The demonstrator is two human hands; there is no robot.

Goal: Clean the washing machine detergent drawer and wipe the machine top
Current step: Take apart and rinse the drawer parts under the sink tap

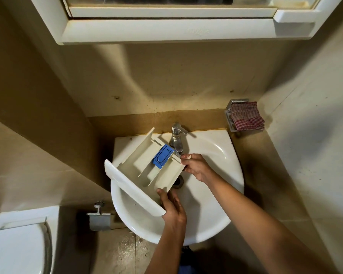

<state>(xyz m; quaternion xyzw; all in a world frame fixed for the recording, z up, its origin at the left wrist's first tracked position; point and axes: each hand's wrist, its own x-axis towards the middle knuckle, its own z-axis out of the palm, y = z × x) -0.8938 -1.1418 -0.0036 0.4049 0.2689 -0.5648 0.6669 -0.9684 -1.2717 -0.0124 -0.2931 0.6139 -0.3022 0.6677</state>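
Note:
The cream detergent drawer (147,171) with its blue insert (162,156) lies tilted over the white sink (212,204), its rear end under the chrome tap (177,138). My left hand (173,208) grips the drawer at its front corner, beside the curved front panel. My right hand (196,167) holds the drawer's rear right corner, fingers curled round the edge close to the tap's spout. The washing machine is out of view.
A red checked cloth (247,116) sits in a wall holder at the right of the sink. A mirror cabinet (166,30) hangs overhead. The toilet (18,244) and a paper holder (99,216) stand at lower left. Tiled walls close in on both sides.

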